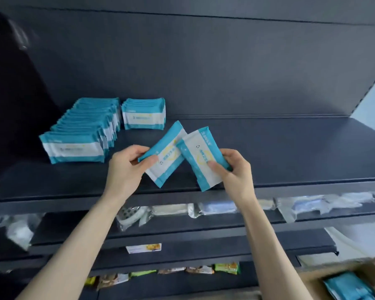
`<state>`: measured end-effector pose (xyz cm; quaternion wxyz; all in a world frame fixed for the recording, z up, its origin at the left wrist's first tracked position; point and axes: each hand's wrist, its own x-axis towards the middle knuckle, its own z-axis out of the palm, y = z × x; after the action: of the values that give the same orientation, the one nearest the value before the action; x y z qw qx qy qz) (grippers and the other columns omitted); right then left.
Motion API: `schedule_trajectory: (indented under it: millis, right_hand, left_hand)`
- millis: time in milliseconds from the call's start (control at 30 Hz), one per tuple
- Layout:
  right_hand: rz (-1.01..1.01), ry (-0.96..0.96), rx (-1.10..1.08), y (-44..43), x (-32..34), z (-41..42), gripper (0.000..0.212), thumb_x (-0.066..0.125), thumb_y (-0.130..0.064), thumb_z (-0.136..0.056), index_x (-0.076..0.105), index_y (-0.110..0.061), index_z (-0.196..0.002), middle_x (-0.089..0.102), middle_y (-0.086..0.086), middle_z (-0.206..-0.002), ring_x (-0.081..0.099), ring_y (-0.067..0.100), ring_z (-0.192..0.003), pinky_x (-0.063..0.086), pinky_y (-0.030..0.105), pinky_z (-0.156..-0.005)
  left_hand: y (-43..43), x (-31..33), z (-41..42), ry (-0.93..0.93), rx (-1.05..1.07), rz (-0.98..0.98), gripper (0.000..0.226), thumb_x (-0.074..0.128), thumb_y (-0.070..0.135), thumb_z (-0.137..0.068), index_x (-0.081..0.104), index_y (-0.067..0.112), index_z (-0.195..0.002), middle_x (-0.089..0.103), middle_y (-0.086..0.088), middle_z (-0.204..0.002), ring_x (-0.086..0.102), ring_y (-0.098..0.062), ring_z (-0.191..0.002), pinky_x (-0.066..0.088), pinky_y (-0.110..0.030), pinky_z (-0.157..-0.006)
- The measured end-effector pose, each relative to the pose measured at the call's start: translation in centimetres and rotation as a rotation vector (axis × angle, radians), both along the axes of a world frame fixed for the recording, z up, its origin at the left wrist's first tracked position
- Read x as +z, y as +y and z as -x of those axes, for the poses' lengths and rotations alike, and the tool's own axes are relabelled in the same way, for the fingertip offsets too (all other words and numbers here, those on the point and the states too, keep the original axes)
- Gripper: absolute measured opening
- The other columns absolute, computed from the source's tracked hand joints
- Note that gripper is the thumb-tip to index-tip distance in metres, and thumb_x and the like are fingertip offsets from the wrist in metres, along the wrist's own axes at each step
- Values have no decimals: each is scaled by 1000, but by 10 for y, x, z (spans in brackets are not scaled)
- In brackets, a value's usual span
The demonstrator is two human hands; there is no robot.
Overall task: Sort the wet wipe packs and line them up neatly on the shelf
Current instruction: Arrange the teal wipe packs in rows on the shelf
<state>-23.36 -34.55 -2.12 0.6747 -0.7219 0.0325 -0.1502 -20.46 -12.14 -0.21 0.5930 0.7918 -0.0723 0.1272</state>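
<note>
**Two wipe packs held above the shelf, before placing**

The left hand (126, 165) pinched one wet wipe pack (164, 154) at its lower left corner, thumb on the printed face and fingers behind. The right hand (234, 172) pinched a second pack (201, 159) near its lower right edge in the same way. Both packs were tilted with their upper ends leaning together, and the second overlapped the first where they met. They hung over the front part of the shelf (279, 152), apparently not touching it.

To the left, a long row of packs (85, 128) stood upright, running toward the back panel. A short row (143, 114) stood just beside its far end. More packs lay in a cardboard box (310, 278) at lower right. Bagged goods (214, 210) lay on the shelf below.

Likely faults from this position:
- **Slipping:** each pack was held by a corner only, so a soft pack could swivel or slip and fall to the lower shelves.
- **Mixed facing:** a small mark sat low on the first pack and high on the second, suggesting opposite orientation. Unless one was turned, the row would end up mixed.
- **Toppling:** a firm push against the short row could knock its upright packs over, one against the next.
</note>
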Motion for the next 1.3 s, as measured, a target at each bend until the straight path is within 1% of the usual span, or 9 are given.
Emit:
schedule_trajectory:
  millis: [100, 200, 300, 433, 567, 700, 800, 1067, 1300]
  right_hand:
    - [8, -21, -9, 25, 7, -30, 22, 69, -3, -84, 60, -6, -105, 71, 3, -100, 69, 8, -81, 52, 19, -63]
    - [72, -24, -5, 43, 12, -57, 20, 68, -5, -85, 60, -21, -95, 71, 0, -100, 69, 10, -83, 53, 21, -63]
    - [140, -19, -4, 55, 17, -84, 21, 68, -6, -86, 59, -24, -94, 69, -5, -98, 68, 8, -84, 52, 18, -63]
    - [207, -25, 8, 69, 23, -121, 24, 67, -7, -86, 60, -29, -91, 67, -17, -91, 64, -4, -74, 48, 11, -61]
    - [292, -25, 38, 76, 24, -157, 22, 66, -7, -86, 65, -24, -100, 67, -17, -88, 63, -6, -72, 48, 10, -61]
    - [445, -35, 47, 77, 22, -190, 26, 69, -10, -84, 68, -24, -106, 65, -11, -91, 64, 6, -82, 50, 15, -71]
    - [588, -88, 41, 82, 19, -202, 30, 73, -8, -82, 69, -18, -110, 54, -8, -95, 55, 8, -84, 40, 4, -73]
    - [780, -96, 8, 112, 8, -225, 29, 73, -21, -83, 60, -10, -107, 44, -9, -102, 51, 13, -87, 46, 29, -81]
    - [999, -268, -231, 130, -3, -235, 38, 83, -28, -70, 64, -8, -96, 51, 12, -111, 44, 29, -102, 38, 40, -89]
  left_hand:
    - [33, 14, -44, 11, -42, -142, 12, 69, 5, -83, 67, 12, -92, 66, 12, -86, 61, 7, -74, 45, -8, -65]
    - [52, 30, -84, 13, -83, -323, 13, 69, 9, -84, 68, 14, -96, 66, 6, -93, 59, -8, -86, 42, -19, -74]
    - [61, 44, -121, 6, -85, -505, 20, 71, 14, -83, 70, 11, -102, 64, 4, -99, 54, -9, -92, 36, -21, -80]
    - [67, 58, -165, 5, -72, -632, 18, 75, 14, -79, 72, 11, -96, 62, 3, -90, 49, -7, -75, 32, -21, -71]
    - [69, 62, -200, 17, -91, -739, 17, 78, 15, -75, 74, 11, -91, 58, 5, -74, 57, -16, -78, 34, -21, -70]
    - [72, 56, -226, 71, -121, -805, 18, 75, 9, -79, 73, 7, -97, 67, -4, -83, 61, -17, -76, 43, -22, -70]
    - [77, 53, -231, 89, -151, -840, 24, 77, 6, -76, 72, 9, -99, 70, -6, -95, 62, -14, -83, 46, -22, -76]
    - [87, 62, -235, 151, -276, -880, 50, 84, 18, -68, 65, 16, -114, 61, 6, -109, 54, -8, -97, 39, -19, -79]
    - [88, 48, -240, 8, -258, -854, 38, 81, 20, -73, 67, 12, -107, 62, 1, -106, 51, -8, -89, 39, -20, -78]
